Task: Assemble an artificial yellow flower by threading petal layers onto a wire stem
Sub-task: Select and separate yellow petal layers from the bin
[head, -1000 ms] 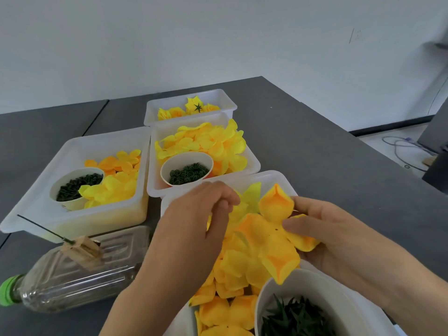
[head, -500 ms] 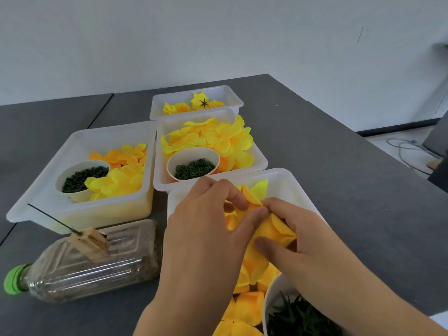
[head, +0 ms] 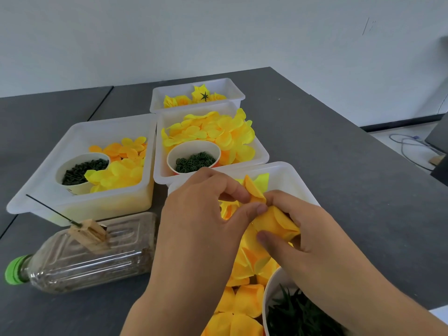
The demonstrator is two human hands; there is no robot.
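Closed in since a second ago: both hands, then spread apart on an opened petal layer, now pressed together over the nearest white tray (head: 286, 169). Left hand (head: 206, 214) pinching the folded yellow petal layer (head: 274, 220) between thumb and forefinger; right hand (head: 303, 234) curled round the same layer from the other side. More petals (head: 244, 301) heaped below in that tray, beside a white cup (head: 269, 292) of dark green pieces. Wire stem (head: 51, 209) clamped in a wooden clothespin (head: 88, 235) atop a plastic bottle (head: 84, 258) lying on the grey table (head: 339, 166), left of the hands
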